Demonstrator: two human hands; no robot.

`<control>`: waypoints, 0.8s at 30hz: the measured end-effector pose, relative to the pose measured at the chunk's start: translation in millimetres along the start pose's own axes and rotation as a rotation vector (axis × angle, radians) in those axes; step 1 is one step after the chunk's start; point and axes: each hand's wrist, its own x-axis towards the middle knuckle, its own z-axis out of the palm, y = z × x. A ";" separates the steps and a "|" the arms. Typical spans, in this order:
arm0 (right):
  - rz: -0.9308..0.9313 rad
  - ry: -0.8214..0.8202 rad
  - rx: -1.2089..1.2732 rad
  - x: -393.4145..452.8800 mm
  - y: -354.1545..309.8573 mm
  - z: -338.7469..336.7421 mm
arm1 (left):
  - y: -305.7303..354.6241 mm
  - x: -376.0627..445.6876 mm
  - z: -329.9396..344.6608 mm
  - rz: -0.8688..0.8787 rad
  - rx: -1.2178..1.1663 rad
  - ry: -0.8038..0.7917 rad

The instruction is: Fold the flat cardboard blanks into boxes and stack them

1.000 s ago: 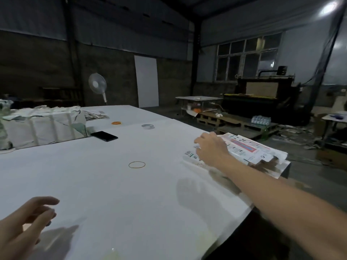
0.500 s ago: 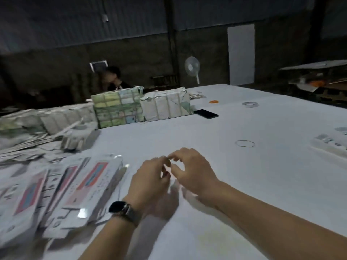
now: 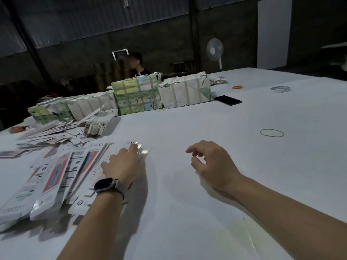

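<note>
Fingers [image 3: 134,147] of left hand [image 3: 124,164] on flat blanks [image 3: 56,171], right hand [image 3: 212,162] loosely curled

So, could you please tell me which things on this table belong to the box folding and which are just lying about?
Job:
flat printed white-and-red cardboard blanks
left hand touching the top blank
right hand, empty

Lying about:
black phone
thin rubber band
tape roll
paper-wrapped bundles

Four wrapped bundles [image 3: 138,94], one phone [image 3: 227,100], one rubber band [image 3: 271,132], two hands [image 3: 124,164].
</note>
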 end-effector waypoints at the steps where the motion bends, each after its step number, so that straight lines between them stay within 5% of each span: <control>1: 0.008 0.000 0.005 -0.4 -0.2 -0.7 | 2.7 -2.0 -3.5 0.024 -0.036 0.046; 5: 0.035 0.014 0.061 -0.8 -1.9 -1.4 | 24.7 -15.9 -23.4 0.160 -0.174 0.324; 8: 0.083 0.041 0.241 -1.2 -7.8 -1.9 | 45.1 -32.0 -36.3 0.480 -0.609 0.475; 11: 0.125 0.042 0.451 -1.2 -13.1 -6.0 | 61.7 -45.3 -42.2 0.581 -1.323 0.159; 13: 0.134 0.040 0.540 -3.3 -15.7 -8.3 | 69.1 -48.4 -34.1 0.435 -1.656 -0.086; 19: 0.164 0.077 0.569 -7.5 -21.4 -11.6 | 89.7 -52.1 -5.9 0.272 -1.752 -0.310; 24: 0.147 -0.050 0.465 -8.6 -21.9 -8.1 | 92.9 -54.5 0.5 0.145 -1.992 -0.604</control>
